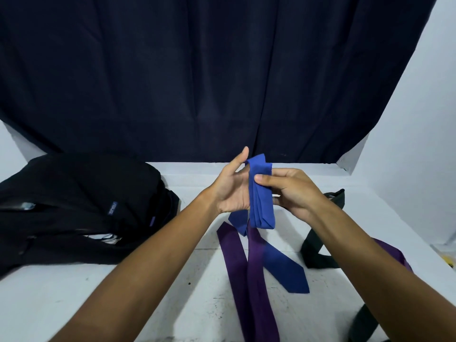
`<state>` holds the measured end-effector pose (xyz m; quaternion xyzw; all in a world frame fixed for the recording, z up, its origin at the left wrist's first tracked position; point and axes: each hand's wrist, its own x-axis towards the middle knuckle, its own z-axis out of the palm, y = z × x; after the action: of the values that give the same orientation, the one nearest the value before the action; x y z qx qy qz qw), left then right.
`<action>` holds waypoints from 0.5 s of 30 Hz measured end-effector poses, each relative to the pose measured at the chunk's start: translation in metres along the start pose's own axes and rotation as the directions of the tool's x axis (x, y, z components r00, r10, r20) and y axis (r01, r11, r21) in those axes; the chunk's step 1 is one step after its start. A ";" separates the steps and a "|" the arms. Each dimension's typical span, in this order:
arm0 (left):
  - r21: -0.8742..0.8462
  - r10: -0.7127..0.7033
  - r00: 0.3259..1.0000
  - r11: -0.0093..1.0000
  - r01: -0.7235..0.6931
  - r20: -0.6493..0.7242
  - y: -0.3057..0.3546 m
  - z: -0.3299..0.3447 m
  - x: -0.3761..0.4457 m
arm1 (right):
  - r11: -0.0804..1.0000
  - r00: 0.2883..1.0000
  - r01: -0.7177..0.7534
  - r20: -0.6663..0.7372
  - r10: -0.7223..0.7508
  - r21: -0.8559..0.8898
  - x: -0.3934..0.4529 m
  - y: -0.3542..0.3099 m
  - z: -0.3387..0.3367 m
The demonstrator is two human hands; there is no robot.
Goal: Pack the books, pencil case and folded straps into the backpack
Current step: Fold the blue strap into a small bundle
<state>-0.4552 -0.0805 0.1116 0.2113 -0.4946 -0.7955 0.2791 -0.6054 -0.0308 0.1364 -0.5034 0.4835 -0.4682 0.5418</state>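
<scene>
A big dark curtain (197, 77) hangs behind everything and fills the top of what I see. Under it is my white table (61, 299), with a white wall (419, 134) on the right side. My black backpack (74, 206) lies flat on the left of the table, well apart from my hands. I can see a bit of something pale in its open slit near the front, but I cannot tell what it is. A long purple strap (234, 262) lies on the table in front of me, bent so its two parts run side by side toward me. A dark green strap (318, 250) lies to the right, partly under my right arm. I am holding the blue strap (261, 201) up above the table, in the middle. It is folded into a thick bundle of layers that stands almost straight up. Its loose pointed end hangs down and lies on the table just beside the purple strap. My right hand (293, 191) grips the bundle, with my thumb pressed across the front and my fingers curled behind it. My left hand (232, 186) is beside the bundle with the palm turned to it and the thumb sticking up; the fingers reach behind the folds and seem to touch them, but I cannot tell if they grip.
</scene>
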 end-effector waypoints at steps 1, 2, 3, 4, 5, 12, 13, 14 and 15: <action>-0.013 0.014 1.000 1.000 -0.013 0.018 -0.001 -0.001 0.000 | 0.999 1.000 0.018 -0.020 -0.019 -0.046 0.000 0.000 0.002; -0.026 0.029 0.999 0.999 -0.028 0.044 -0.002 -0.001 0.000 | 0.997 0.999 0.031 -0.035 -0.034 -0.075 0.001 0.000 0.003; -0.028 0.046 0.996 0.999 -0.044 0.079 -0.003 -0.002 0.000 | 0.996 0.998 0.040 -0.046 -0.044 -0.084 0.002 0.000 0.004; -0.017 0.069 0.993 0.998 -0.068 0.099 -0.004 -0.002 0.000 | 0.996 0.997 0.046 -0.055 -0.051 -0.081 0.002 0.000 0.004; 0.002 0.085 0.991 0.996 -0.086 0.100 -0.006 -0.004 0.001 | 0.996 0.996 0.053 -0.068 -0.058 -0.076 0.003 -0.001 0.005; 0.094 0.140 0.990 0.986 -0.140 0.002 -0.009 0.006 0.001 | 0.995 0.976 0.069 -0.202 -0.081 -0.067 0.010 0.006 0.006; 0.088 0.139 0.990 0.986 -0.138 -0.006 -0.009 0.007 0.001 | 0.995 0.974 0.066 -0.211 -0.080 -0.075 0.011 0.007 0.006; 0.085 0.140 0.990 0.987 -0.139 -0.003 -0.009 0.008 0.000 | 0.995 0.973 0.063 -0.217 -0.080 -0.080 0.011 0.008 0.006; 0.081 0.144 0.990 0.986 -0.143 -0.002 -0.009 0.009 -0.001 | 0.995 0.973 0.057 -0.220 -0.074 -0.082 0.011 0.009 0.006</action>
<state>-0.4619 -0.0710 0.1072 0.1892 -0.5392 -0.7520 0.3287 -0.5983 -0.0405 0.1272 -0.4835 0.5414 -0.5209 0.4491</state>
